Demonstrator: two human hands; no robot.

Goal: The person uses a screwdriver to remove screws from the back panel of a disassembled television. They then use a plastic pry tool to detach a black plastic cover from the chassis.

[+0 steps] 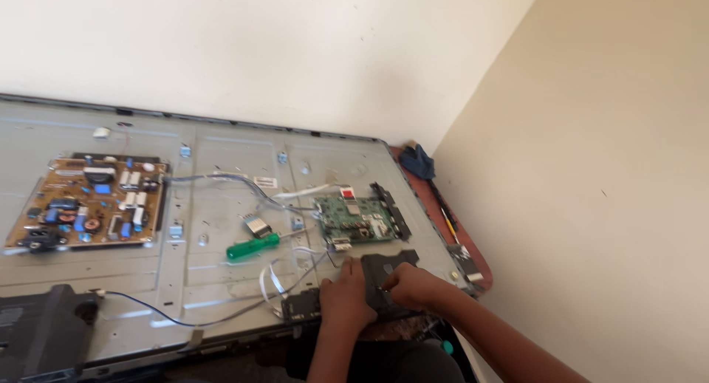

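- Cream walls meet in a corner at the upper right of the frame, and below them I see the bare grey metal back panel (221, 272) of a flat television lying flat, filling the left and centre.
- Both hands work at the lower centre of the frame, on a black plastic part (388, 268) sitting at the panel's near edge.
- My left hand (346, 298) lies palm-down on that part, fingers curled together against it; I cannot tell whether it truly clamps anything.
- My right hand (411, 285) comes in from the lower right, fingertips pinched together against the same black part, just beside the left hand.
- Just above the hands sits a green circuit board (353, 219) with a black bracket along its right side.
- Left of that board, a green-handled screwdriver (252, 247) lies on the panel, with white ribbon cables (275, 278) looping between it and the hands.
- At the far left of the frame a brown power board (87, 201) is mounted, with grey wires running toward the green one.
- A black speaker box (44, 327) fills the lower left corner.
- A dark blue cloth (417, 161) rests on the reddish table edge at the panel's upper right corner.
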